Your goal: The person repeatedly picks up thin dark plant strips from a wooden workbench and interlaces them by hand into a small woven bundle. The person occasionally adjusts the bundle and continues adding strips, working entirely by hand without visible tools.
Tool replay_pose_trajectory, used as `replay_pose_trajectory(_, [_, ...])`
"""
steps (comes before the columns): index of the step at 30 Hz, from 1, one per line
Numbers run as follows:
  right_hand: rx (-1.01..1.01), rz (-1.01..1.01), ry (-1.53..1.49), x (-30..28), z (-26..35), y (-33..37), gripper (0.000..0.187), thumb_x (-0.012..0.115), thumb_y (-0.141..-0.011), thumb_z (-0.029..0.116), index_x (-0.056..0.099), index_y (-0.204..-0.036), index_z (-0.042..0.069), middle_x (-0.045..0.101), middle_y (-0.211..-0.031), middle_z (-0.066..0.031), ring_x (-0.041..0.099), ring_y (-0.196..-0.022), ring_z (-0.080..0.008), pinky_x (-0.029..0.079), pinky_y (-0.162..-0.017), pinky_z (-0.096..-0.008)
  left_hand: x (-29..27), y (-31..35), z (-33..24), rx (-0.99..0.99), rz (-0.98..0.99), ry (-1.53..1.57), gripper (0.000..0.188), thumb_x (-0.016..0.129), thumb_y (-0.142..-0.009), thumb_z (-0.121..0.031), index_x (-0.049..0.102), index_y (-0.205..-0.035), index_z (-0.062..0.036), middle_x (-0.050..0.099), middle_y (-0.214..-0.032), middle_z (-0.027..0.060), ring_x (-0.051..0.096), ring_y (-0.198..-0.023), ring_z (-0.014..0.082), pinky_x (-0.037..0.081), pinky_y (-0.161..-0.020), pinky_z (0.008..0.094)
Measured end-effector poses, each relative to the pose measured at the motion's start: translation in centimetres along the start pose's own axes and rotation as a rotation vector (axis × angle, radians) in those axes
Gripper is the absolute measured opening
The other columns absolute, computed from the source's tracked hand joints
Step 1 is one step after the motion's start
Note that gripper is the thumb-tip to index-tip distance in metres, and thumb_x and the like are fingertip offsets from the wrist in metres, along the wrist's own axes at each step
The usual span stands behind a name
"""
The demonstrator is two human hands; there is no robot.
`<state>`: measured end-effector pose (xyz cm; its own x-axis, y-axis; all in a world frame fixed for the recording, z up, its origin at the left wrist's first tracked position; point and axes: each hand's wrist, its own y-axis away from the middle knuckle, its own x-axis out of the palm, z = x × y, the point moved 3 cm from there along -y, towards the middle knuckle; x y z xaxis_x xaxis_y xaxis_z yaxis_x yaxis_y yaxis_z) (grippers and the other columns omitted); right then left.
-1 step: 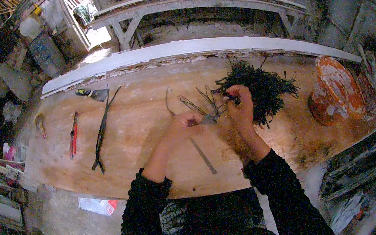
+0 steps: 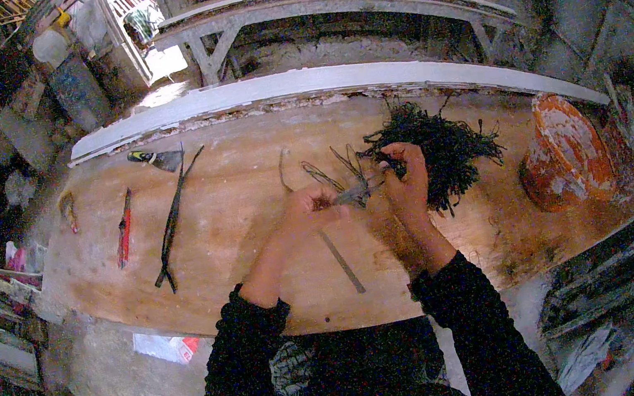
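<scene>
Over the middle of the wooden tabletop, my left hand (image 2: 308, 204) is closed on a small greyish piece (image 2: 352, 195) that sticks out toward my right hand. Its kind is too blurred to tell. My right hand (image 2: 406, 170) pinches a dark strand at the left side of a big bundle of black knotted cords (image 2: 439, 148). Thin looped strands (image 2: 322, 176) lie just beyond my hands. A flat grey strip (image 2: 342, 262) rests on the table between my forearms.
On the left lie a putty knife (image 2: 157, 158), long black strips (image 2: 179, 217) and a red-and-black tool (image 2: 124, 230). An orange, plaster-smeared bucket (image 2: 569, 151) lies tipped at the right. A long white board (image 2: 314, 81) borders the table's far edge; a bench (image 2: 335, 4) stands beyond.
The greyish piece and my left fingers have shifted very slightly. My right hand and the cord bundle look nearly the same.
</scene>
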<state>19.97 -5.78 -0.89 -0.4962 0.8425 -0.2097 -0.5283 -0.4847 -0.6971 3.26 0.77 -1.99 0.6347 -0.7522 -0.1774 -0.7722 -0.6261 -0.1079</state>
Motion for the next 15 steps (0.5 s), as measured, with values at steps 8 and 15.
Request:
replay_pose_trajectory(8, [0.351, 0.361, -0.391, 1.2, 1.6, 0.6, 0.005, 0.056, -0.069, 0.001, 0.055, -0.073, 0.003, 0.055, -0.073, -0.0022, 0.051, -0.073, -0.0128, 0.039, -0.07, -0.0241, -3.8, 0.1, 0.9, -0.093, -0.581, -0.006, 0.017, 0.063, -0.068, -0.017, 0.054, -0.075, -0.0048, 0.051, -0.065, 0.0003, 0.046, -0.057, 0.008, 0.036, -0.051, 0.0201])
replay_pose_trajectory(15, [0.589, 0.9, -0.976, 2.1, 4.7, 3.1, 0.016, 0.056, -0.075, 0.019, 0.059, -0.079, 0.004, 0.054, -0.094, -0.0065, 0.048, -0.091, -0.0159, 0.035, -0.08, -0.0275, -4.9, 0.5, 0.6, -0.03, -0.685, 0.068, 0.01, 0.053, -0.072, -0.012, 0.055, -0.076, -0.003, 0.052, -0.064, 0.0002, 0.047, -0.057, 0.0091, 0.037, -0.054, 0.0206])
